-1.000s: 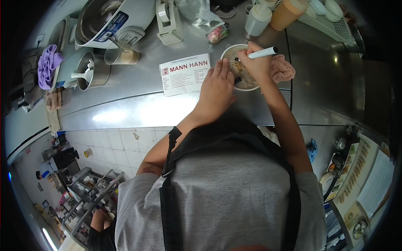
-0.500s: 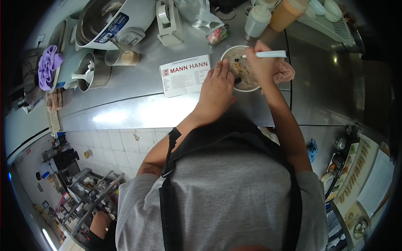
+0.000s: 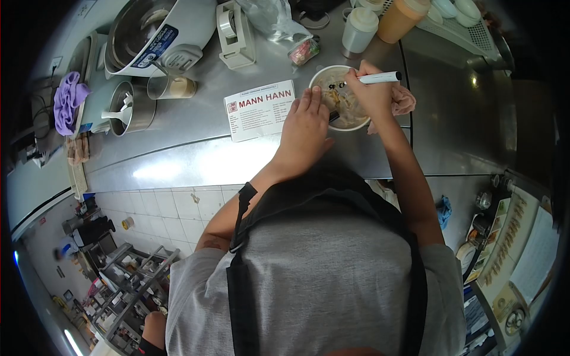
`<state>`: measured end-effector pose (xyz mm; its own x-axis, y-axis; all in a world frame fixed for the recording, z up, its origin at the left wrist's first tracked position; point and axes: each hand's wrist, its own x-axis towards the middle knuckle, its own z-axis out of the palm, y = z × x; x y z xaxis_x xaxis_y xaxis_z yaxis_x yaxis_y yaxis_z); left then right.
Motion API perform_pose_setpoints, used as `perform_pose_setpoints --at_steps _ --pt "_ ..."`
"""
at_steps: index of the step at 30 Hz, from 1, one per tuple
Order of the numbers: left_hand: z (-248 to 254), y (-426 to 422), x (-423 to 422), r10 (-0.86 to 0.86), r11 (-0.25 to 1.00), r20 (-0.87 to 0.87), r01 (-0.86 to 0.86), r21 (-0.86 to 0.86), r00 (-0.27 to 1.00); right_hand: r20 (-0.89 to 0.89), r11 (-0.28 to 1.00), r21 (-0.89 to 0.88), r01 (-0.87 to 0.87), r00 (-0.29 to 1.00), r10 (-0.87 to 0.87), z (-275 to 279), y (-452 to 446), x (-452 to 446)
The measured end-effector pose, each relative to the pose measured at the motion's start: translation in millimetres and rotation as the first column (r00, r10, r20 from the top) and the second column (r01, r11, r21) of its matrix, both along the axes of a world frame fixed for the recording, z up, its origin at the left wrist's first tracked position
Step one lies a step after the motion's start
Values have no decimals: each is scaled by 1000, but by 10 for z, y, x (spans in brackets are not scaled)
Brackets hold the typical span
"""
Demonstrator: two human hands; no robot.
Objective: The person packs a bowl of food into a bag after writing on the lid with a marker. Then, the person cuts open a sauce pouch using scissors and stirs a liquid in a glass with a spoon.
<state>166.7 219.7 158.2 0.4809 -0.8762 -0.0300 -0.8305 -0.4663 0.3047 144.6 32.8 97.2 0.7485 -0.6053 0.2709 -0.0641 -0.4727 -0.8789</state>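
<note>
A round white tub with a clear lid and pale food inside stands on the steel counter. My right hand grips a white marker pen above it, the tip at the lid. Small black writing shows there. My left hand lies with its fingers stretched over the tub's left rim. Near those fingertips is a small black piece; I cannot tell what it is. Left of my left hand lies a white printed MANN HANN card or packet. A pink cloth sits behind my right wrist.
Behind the tub stand a white-capped squeeze bottle and an orange bottle. A tape dispenser and plastic bag are further left, beyond a metal pot and clear jug. Another person's arm shows at lower left.
The black writing on the lid has grown to the right. My right hand and the marker have shifted slightly; my left hand stays on the rim. The other person's arm at lower left has moved.
</note>
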Motion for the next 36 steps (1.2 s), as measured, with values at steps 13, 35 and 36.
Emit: perform_pose_setpoints --at_steps 13,35,36 --pt "-14 16 8 -30 998 61 26 56 998 7 1000 17 6 1000 -6 -43 -23 -12" --pt "-25 22 -7 13 999 -17 -14 -43 1000 -85 998 36 -53 995 56 48 -143 -113" --pt "-29 23 -7 12 999 -16 -13 -42 1000 -71 996 69 -51 996 55 52 -132 -119"
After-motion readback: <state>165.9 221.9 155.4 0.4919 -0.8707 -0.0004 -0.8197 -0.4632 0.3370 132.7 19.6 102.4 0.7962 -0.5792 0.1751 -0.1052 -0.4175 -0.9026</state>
